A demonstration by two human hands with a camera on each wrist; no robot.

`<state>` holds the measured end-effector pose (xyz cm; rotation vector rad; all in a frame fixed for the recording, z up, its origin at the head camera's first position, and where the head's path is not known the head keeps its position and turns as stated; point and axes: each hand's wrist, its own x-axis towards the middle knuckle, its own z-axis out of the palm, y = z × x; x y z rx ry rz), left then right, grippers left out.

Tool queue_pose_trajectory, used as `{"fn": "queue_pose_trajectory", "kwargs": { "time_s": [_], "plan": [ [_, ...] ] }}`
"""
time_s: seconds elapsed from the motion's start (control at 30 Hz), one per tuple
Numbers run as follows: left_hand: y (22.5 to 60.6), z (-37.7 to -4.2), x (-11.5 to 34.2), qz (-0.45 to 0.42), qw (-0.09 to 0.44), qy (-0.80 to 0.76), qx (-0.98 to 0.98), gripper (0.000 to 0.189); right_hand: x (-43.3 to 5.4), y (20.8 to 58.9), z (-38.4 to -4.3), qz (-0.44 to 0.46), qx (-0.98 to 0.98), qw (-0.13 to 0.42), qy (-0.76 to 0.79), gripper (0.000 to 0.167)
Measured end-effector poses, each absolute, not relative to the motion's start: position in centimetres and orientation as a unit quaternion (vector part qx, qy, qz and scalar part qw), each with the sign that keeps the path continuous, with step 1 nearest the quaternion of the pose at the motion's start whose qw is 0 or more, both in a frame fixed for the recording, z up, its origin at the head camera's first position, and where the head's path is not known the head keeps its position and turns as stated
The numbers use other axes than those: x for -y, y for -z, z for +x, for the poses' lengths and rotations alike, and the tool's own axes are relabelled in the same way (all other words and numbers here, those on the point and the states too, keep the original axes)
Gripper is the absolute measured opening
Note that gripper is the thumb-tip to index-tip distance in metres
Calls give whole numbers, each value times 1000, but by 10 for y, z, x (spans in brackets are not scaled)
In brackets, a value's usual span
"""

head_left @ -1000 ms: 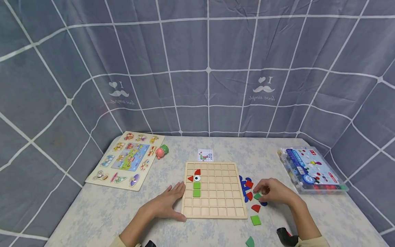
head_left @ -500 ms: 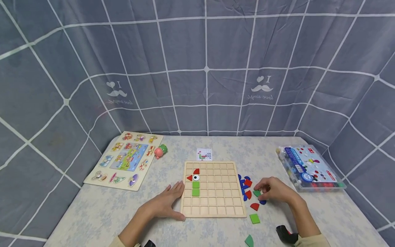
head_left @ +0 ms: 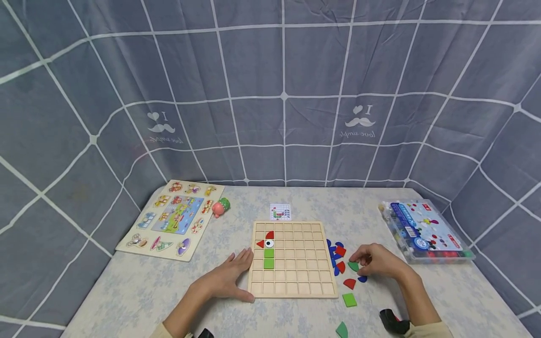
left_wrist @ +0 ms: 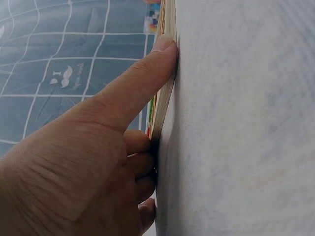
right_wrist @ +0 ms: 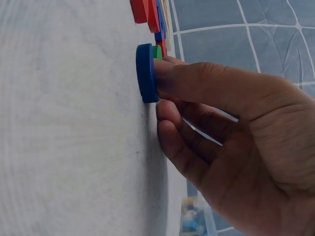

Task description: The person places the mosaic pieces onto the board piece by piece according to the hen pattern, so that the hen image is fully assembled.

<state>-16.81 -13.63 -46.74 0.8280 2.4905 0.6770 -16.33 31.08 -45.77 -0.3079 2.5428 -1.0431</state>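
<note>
A wooden grid board (head_left: pixel 296 277) lies flat on the table with two green squares (head_left: pixel 268 258), a white-and-black eye piece (head_left: pixel 269 244) and two red pieces (head_left: pixel 270 234) set in its left cells. My left hand (head_left: pixel 228 278) rests at the board's left edge, its thumb (left_wrist: pixel 152 64) extended along the board's side. Right of the board, my right hand (head_left: pixel 378 261) pinches a green quarter-circle piece (head_left: pixel 353 266) between thumb and index finger, low over the table. A blue rounded piece (right_wrist: pixel 146 73) stands out just in front of the thumb in the right wrist view, partly hiding the green piece.
Blue pieces (head_left: pixel 332 256), red pieces (head_left: pixel 349 283), a green square (head_left: pixel 349 300) and another green quarter-circle (head_left: pixel 342 330) lie right of the board. Behind it sits a pattern card (head_left: pixel 280 212). A picture puzzle board (head_left: pixel 169 225), a toy (head_left: pixel 220 207) and a plastic case (head_left: pixel 427 232) stand farther out.
The right hand and the green quarter-circle have shifted very slightly to the right, and more of the blue piece beside the thumb shows. The left hand stays put.
</note>
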Motion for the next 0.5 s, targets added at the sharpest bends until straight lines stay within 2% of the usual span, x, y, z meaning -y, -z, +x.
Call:
{"fn": "queue_pose_trajectory", "kwargs": {
  "time_s": [0.5],
  "plan": [
    [468,-168,137,300,211,-241,-898,114,-310,457,-163,-93,-904,187,373,28]
  ]
}}
